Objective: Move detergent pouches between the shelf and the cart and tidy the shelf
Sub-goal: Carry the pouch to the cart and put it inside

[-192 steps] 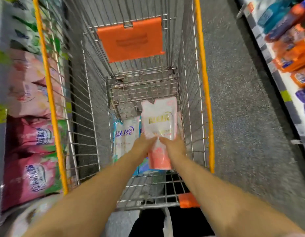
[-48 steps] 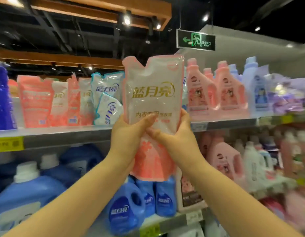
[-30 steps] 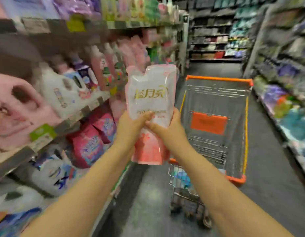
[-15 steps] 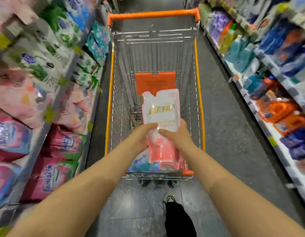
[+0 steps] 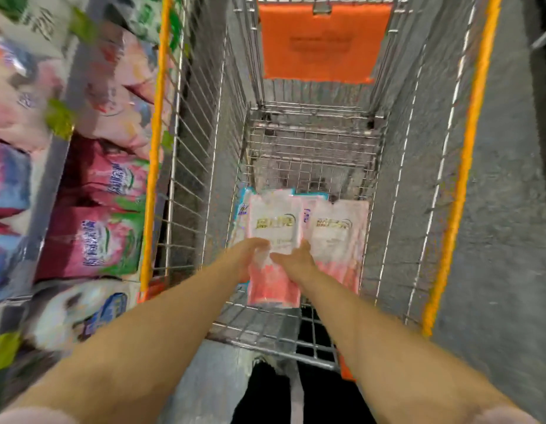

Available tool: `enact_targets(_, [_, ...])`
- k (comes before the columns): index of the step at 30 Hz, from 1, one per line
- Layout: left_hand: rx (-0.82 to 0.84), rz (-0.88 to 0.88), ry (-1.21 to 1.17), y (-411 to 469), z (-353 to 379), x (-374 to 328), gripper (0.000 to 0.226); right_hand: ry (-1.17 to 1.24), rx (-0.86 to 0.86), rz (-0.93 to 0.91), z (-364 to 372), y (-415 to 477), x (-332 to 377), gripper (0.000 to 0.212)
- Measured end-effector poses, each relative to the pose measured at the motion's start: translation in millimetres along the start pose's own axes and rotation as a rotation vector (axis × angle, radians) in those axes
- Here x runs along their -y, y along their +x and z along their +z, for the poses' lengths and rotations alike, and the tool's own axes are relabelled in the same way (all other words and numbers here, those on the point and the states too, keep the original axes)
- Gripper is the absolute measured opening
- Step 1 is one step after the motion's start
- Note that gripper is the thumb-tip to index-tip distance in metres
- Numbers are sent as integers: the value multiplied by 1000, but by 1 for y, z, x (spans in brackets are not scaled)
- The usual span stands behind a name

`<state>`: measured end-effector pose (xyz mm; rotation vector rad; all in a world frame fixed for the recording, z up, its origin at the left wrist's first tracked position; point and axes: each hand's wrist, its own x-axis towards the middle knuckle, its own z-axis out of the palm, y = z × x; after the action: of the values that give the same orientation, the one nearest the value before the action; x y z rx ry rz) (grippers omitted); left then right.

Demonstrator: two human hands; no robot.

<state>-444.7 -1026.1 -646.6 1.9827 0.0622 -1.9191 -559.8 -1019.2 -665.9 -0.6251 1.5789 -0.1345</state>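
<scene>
Both hands reach down into the wire cart (image 5: 204, 166). My left hand (image 5: 245, 255) and my right hand (image 5: 296, 260) grip a white and pink detergent pouch (image 5: 274, 228) by its middle, low in the basket. A second pink and white pouch (image 5: 339, 234) lies flat to its right on the cart floor. Part of a blue and white pouch (image 5: 241, 206) shows beneath the held pouch at the left.
The cart has orange rims (image 5: 461, 166) and an orange flap (image 5: 320, 41) at its far end. Shelves with pink detergent bags (image 5: 94, 240) stand close on the left. Grey floor (image 5: 510, 209) runs along the right. My dark trousers (image 5: 265, 393) show below the cart.
I have turned from the shelf to the cart and lowered the pink pouch from chest height down into the basket, beside the pouch lying there. Both hands keep their grip.
</scene>
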Motion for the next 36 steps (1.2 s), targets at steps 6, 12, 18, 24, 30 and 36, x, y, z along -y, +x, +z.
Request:
enact_targets(6, [-235,61,463,16,-2,8,5,-187,-16,51,6,9,-7,64])
enact_targets(12, [-266,205,787,2,9,0,29,-288,-58,10,5,-3,-4,58])
enact_targets(18, [-240,403,596,-39,22,-6,3,-254,-135,-112,-5,-38,17,50])
enact_targets(24, [-248,651,349,-96,9,-17,18,-238,-155,-316,6,-99,68,31])
enact_targets(30, [-442,968,142,-194,-49,-26,11,-286,-125,-671,56,-191,114,29])
enact_targets(36, [-604,1176,-120,-320,-166,10,13,-330,-5,-1111,154,-320,127,22])
